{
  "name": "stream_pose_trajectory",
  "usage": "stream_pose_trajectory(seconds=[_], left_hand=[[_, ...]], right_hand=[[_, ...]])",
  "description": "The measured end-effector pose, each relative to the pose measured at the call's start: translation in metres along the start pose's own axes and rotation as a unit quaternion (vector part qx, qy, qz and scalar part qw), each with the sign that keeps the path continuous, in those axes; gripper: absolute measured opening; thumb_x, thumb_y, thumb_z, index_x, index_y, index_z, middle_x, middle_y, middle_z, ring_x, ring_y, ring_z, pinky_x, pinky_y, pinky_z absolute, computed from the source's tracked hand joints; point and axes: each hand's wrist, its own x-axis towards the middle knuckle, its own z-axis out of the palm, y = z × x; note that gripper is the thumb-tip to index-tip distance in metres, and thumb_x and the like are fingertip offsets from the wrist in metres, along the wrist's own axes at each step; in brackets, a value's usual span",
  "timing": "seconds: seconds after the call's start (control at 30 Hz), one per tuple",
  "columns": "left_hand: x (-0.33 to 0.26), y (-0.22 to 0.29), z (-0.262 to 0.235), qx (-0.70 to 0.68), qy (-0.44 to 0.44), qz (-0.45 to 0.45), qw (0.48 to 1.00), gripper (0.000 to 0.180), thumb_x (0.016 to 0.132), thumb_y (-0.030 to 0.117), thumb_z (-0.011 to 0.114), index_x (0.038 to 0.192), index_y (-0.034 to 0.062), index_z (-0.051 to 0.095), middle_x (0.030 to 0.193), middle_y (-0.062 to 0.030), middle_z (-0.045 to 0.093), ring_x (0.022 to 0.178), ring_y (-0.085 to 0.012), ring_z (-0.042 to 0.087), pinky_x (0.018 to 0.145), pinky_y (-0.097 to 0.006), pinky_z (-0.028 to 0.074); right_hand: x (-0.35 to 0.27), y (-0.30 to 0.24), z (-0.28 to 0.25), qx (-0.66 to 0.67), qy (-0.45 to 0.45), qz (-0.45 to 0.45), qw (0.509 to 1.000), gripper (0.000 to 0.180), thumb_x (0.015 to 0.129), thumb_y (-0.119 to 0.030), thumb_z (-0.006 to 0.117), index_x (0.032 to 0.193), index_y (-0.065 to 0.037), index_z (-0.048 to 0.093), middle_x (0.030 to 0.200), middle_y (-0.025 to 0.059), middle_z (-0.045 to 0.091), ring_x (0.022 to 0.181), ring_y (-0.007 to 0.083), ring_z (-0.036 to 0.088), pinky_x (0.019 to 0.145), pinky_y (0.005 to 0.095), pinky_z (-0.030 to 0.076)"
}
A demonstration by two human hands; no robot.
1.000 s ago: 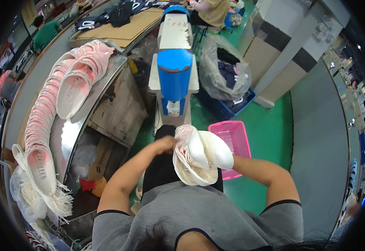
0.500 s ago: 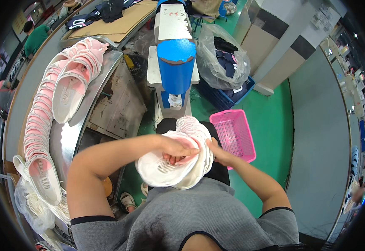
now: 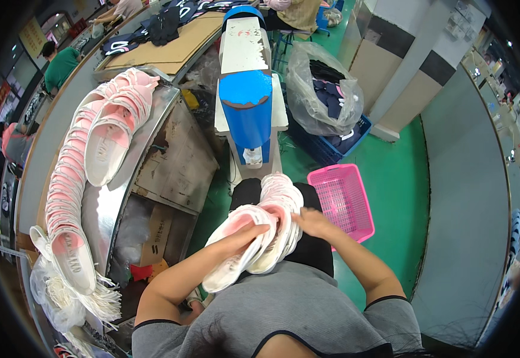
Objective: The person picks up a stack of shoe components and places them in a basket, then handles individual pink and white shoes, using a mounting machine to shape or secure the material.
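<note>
Green floor [image 3: 391, 197] fills the middle. Low in the frame's middle, a stack of white and pink shoes [image 3: 260, 238] sits on the lap, gripped by the left hand [image 3: 245, 234] and the right hand [image 3: 310, 222]. Just right lies a pink basket [image 3: 342, 200]; a blue machine [image 3: 247, 113] stands above.

left hand [image 3: 245, 234] fingers: under shoe uppers [image 3: 266, 232] | distant workers: too small

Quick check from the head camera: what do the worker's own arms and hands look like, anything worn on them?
Both forearms are bare from the short sleeves of a grey ribbed T-shirt with dark trim at the cuffs and neckline. The left hand and right hand are bare too: no gloves, watch or bands visible. Rings cannot be made out.
</note>
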Motion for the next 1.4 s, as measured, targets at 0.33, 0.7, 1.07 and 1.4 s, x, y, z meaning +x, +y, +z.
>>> stream_pose_trajectory(seconds=[0.33,0.7,1.07,1.4], left_hand=[[-0.062,0.060,-0.037,0.297,0.051,0.122,0.946,0.057,0.084,0.023,0.059,0.131,-0.0016,0.038,0.122,-0.0105,0.051,0.111,-0.0190,0.050,0.096,-0.029,0.039],[-0.048,0.021,-0.103,-0.115,0.273,0.279,0.914,0.060,0.092,0.052,0.041,0.126,0.0019,0.045,0.119,-0.0108,0.056,0.107,-0.0210,0.055,0.092,-0.033,0.043],[0.017,0.050,-0.074,0.007,0.274,0.259,0.926,0.035,0.086,0.027,0.060,0.108,0.0004,0.057,0.097,-0.0039,0.061,0.087,-0.0120,0.057,0.076,-0.026,0.046],[0.094,0.079,-0.078,-0.002,0.244,0.256,0.935,0.040,0.083,0.028,0.061,0.110,-0.0010,0.056,0.103,-0.0093,0.060,0.094,-0.0176,0.058,0.081,-0.030,0.046]], right_hand=[[0.010,-0.131,-0.044,0.322,0.027,-0.324,0.889,0.040,0.091,-0.035,0.050,0.112,-0.002,0.057,0.100,0.0117,0.063,0.089,0.0190,0.060,0.082,0.0288,0.044],[0.068,-0.159,-0.035,0.373,0.285,-0.343,0.814,0.017,0.081,-0.013,0.063,0.094,-0.001,0.063,0.081,0.0088,0.066,0.071,0.0153,0.062,0.066,0.0280,0.049],[0.057,-0.140,-0.016,0.486,0.113,-0.305,0.812,0.022,0.084,-0.022,0.064,0.091,-0.001,0.059,0.075,0.0058,0.065,0.068,0.0093,0.056,0.063,0.0249,0.044],[0.109,-0.105,-0.041,0.617,0.127,-0.275,0.726,0.014,0.088,-0.013,0.058,0.080,-0.004,0.051,0.073,0.0073,0.064,0.071,0.0120,0.060,0.063,0.0237,0.042]])
